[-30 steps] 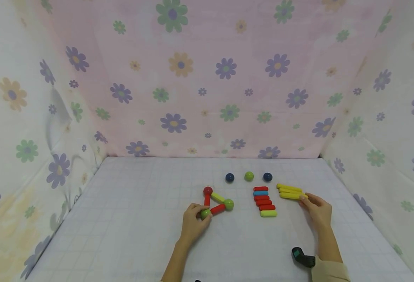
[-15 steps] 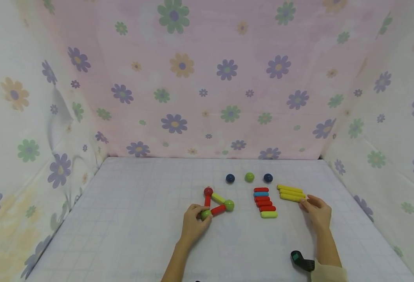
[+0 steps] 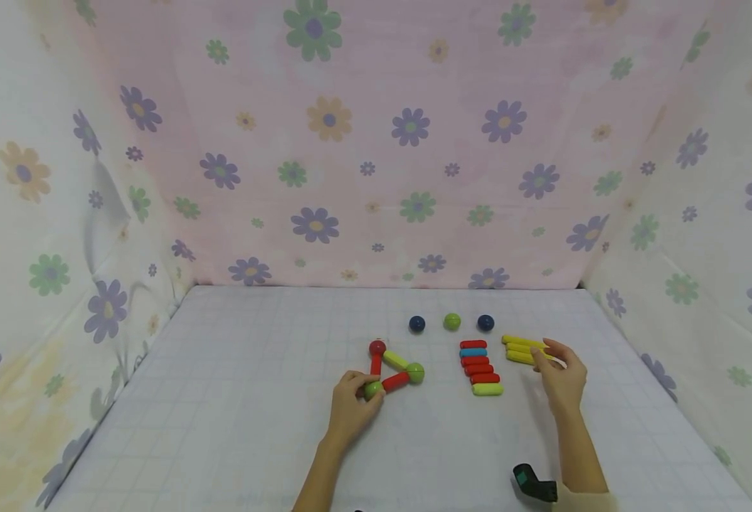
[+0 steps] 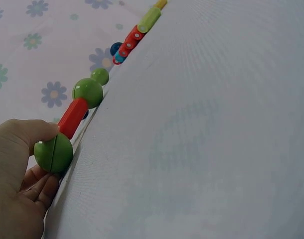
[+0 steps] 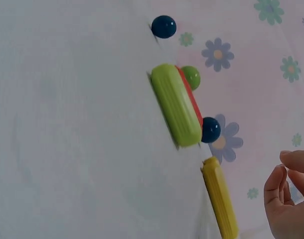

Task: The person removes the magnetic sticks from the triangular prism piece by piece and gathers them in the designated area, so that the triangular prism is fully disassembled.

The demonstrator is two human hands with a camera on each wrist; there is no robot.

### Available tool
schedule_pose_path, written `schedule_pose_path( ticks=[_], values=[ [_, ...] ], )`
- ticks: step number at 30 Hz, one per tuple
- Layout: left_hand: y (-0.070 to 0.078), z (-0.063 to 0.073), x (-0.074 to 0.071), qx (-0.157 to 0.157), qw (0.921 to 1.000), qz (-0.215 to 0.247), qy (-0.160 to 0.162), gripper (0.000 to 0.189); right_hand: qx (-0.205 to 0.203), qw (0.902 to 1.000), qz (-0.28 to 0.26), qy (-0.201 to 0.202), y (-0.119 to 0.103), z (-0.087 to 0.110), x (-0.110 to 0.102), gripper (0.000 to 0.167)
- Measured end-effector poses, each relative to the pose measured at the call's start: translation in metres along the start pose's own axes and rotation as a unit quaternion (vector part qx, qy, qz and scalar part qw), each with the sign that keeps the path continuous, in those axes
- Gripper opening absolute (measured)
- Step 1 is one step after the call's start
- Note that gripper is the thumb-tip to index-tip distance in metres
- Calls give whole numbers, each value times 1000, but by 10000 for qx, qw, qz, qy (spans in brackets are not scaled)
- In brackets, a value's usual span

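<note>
My left hand point(image 3: 351, 407) grips a green ball point(image 4: 53, 153) at the near corner of a triangle of balls and rods. A red rod point(image 4: 72, 118) runs from it to another green ball point(image 4: 87, 93); a second red rod point(image 3: 376, 365) leads to a red ball point(image 3: 378, 348). A light green rod point(image 3: 395, 360) makes the third side. My right hand point(image 3: 563, 377) is over the right end of the long yellow rods point(image 3: 520, 358), fingers bent. Nothing shows between thumb and fingers in the right wrist view, where a yellow rod point(image 5: 220, 198) lies apart from them.
Right of the triangle lies a column of short rods: red point(image 3: 477, 370), one blue point(image 3: 474, 353), one light green point(image 3: 487, 390). Behind them are two dark blue balls point(image 3: 417, 324) and a green ball point(image 3: 452, 321). Flowered cloth walls point(image 3: 376, 178) bound the table. A black device point(image 3: 534, 483) is beside the right forearm.
My right hand has left the yellow rods' right end, where its fingers touched them, and shifted left and up above them. The left hand keeps its grip on the green ball.
</note>
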State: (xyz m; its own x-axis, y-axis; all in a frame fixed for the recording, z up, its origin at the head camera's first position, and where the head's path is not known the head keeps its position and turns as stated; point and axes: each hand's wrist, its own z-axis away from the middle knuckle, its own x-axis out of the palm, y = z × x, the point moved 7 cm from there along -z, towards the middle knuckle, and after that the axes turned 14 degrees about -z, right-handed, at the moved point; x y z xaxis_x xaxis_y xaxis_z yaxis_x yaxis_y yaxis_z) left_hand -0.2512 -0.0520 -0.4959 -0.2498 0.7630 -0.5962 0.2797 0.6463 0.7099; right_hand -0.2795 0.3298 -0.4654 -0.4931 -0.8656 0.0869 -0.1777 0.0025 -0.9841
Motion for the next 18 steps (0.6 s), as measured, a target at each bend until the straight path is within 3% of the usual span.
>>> schedule_pose_path(
  ticks=[7,13,18],
  values=[
    [-1,0,0,62,10000,-37,62,22,335,9969,-253,-666,-2,12,38,41],
    [-3,1,1,-50,10000,-58,-41,23,630,9873,-162,-1451,-4,24,71,45],
    [-2,1,1,21,10000,-34,-20,23,671,9798,-286,-1862,-3,32,94,42]
  ],
)
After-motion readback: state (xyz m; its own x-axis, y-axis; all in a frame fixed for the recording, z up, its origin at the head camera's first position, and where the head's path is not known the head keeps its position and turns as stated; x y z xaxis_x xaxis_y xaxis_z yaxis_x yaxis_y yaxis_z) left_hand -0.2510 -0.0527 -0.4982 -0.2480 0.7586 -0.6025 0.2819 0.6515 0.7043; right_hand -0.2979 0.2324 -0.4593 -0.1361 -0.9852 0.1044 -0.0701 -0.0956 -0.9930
